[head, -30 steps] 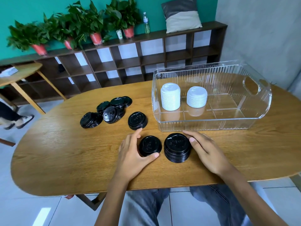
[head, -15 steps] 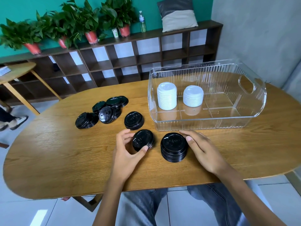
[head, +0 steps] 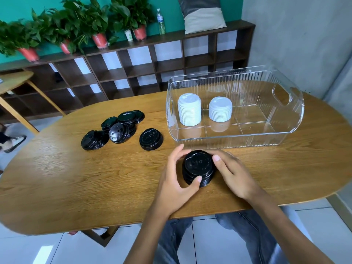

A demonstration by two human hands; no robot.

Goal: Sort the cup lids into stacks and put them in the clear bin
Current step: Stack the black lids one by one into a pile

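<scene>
A stack of black cup lids [head: 199, 168] stands on the wooden table [head: 76, 178] just in front of the clear bin [head: 282, 128]. My left hand [head: 176, 184] curls round the stack from the left, thumb on its near edge. My right hand [head: 233, 173] grips it from the right, fingertips at the top rim. Inside the bin's left end stand two stacks of white lids [head: 189, 109], the shorter stack [head: 220, 109] to the right. A small black stack [head: 151, 139] and a loose pile of black lids [head: 114, 130] lie further left.
A dark cube shelf [head: 133, 69] with potted plants [head: 99, 25], a bottle and a cushion runs along the back wall. A second wooden table [head: 15, 80] stands at far left, where a person's shoe shows. The concrete wall is close on the right.
My left hand carried the small black stack to the right and set it on top of the larger stack. Both hands now hold the combined stack.
</scene>
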